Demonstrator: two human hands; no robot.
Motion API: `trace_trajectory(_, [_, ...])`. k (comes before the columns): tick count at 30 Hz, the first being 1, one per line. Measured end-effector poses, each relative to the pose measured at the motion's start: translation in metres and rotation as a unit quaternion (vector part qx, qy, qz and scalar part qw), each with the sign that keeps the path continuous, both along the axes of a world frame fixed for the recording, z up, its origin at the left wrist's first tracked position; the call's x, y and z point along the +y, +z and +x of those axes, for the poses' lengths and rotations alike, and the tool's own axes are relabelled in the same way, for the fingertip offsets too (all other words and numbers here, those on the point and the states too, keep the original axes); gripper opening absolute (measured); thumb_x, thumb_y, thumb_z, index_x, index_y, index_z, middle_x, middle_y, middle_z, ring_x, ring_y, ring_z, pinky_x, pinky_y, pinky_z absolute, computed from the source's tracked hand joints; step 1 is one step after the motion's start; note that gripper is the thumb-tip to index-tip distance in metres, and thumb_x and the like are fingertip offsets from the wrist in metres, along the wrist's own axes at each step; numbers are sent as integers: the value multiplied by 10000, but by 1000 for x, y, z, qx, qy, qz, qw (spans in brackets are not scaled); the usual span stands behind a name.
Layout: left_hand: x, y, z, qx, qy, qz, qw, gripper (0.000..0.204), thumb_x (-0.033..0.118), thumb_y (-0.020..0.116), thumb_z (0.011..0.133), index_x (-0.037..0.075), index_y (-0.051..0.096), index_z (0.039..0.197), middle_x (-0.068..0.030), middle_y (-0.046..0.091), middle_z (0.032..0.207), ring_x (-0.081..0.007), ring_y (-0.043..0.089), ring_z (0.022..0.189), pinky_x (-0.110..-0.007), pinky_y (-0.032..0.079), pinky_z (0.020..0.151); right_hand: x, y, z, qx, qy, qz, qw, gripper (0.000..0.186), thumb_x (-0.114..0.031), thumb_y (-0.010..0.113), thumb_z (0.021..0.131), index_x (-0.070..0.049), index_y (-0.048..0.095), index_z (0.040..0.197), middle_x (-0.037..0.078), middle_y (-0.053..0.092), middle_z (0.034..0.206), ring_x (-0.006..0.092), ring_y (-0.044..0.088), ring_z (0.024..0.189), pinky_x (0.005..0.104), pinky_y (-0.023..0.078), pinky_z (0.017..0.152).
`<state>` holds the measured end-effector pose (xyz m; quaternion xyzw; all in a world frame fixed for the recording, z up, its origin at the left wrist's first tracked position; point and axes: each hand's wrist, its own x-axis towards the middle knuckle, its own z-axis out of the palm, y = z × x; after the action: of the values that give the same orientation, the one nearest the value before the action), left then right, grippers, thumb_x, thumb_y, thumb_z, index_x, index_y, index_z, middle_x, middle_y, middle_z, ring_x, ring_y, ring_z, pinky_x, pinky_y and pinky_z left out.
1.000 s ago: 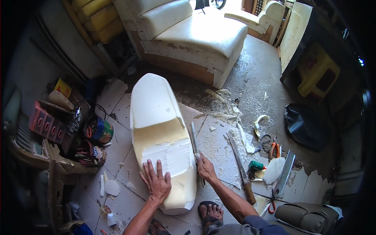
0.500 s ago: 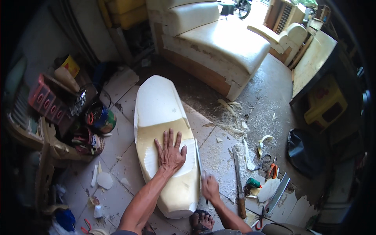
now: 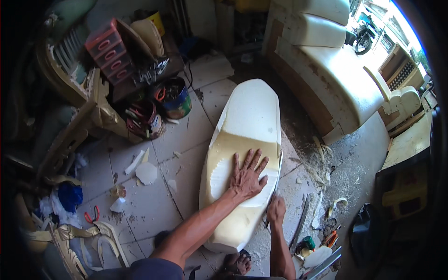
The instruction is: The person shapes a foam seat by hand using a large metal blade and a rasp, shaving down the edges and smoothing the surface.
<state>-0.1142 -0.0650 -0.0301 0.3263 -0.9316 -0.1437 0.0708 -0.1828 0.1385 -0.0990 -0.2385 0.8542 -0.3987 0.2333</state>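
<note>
Tapering to blunt ends, cream-and-white foam block [image 3: 243, 141]

Cream and white foam seat [image 3: 233, 142], red drawer unit [image 3: 110, 55], green bottle [image 3: 308, 242], black bag [image 3: 365, 235], white sofa [image 3: 338, 77].

Left hand [image 3: 246, 181] on foam seat [image 3: 250, 109], right hand [image 3: 276, 210] gripping tool [image 3: 279, 171]

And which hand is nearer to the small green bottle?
Right. The right hand is upper-left of the green bottle in the picture; the left hand lies farther off, on the foam block.
</note>
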Motion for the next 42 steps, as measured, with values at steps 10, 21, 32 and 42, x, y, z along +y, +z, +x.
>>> trace_trajectory(10, [-4,3,-2,-13,-4,23,1000,695,505,452,977,210,323,1593,-96,145,1698,-307,88,1570,-658,-12,1210,2,-5,0,-4,38,-47,998,434,-332,425,1066,27,608,904,102,576,749,206,559,687,406,450,601])
trace_trajectory(21, [-3,4,-8,-57,-17,-18,998,692,450,490,979,232,296,1606,-84,123,1703,-315,69,1571,-626,-22,1217,31,21,8,-294,-237,-96,921,578,-468,335,1086,28,611,1197,139,668,917,208,659,666,331,568,602])
trace_trajectory(32, [4,5,-12,-109,-14,-40,993,691,461,454,1000,232,251,1619,-92,96,1707,-324,74,1569,-626,-4,1218,67,25,82,-82,-69,-33,994,408,-283,490,1033,-17,585,1327,208,622,885,356,616,852,434,527,788])
trace_trajectory(42, [3,4,-12,-126,-20,-58,990,707,443,453,1003,205,221,1627,-122,82,1704,-355,42,1568,-649,12,1207,52,28,70,-17,-15,-68,997,271,-175,499,996,-32,643,1176,258,576,912,429,592,856,514,487,785])
